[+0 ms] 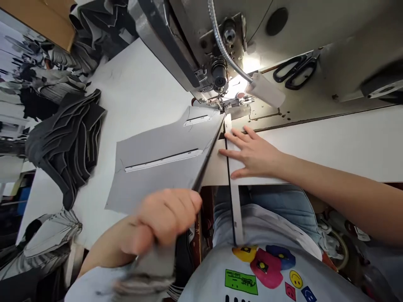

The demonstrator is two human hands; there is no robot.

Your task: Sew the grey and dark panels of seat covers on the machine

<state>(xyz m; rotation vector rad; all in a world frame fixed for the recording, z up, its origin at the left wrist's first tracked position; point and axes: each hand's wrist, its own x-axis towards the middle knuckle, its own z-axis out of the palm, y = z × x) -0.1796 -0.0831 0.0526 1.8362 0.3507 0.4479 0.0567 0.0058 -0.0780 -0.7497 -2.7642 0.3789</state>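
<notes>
The left grip [166, 216], blurred, is curled tight on the dark edge of the gray fabric panel [157, 140], which lies on the white worktop [141, 92], reaching the sewing machine [315, 25]; the right grip [250, 155] lies flat, fingers spread, against a white strip [235, 201]. Scissors [307, 63] rest beyond the lamp [267, 90]. Dark cut pieces [67, 142] are heaped leftward, below a brown box [44, 21], its contents hidden.

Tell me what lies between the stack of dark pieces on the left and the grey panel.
In the head view, only a bare stretch of white tabletop lies between the dark stack and the grey panel.
</notes>
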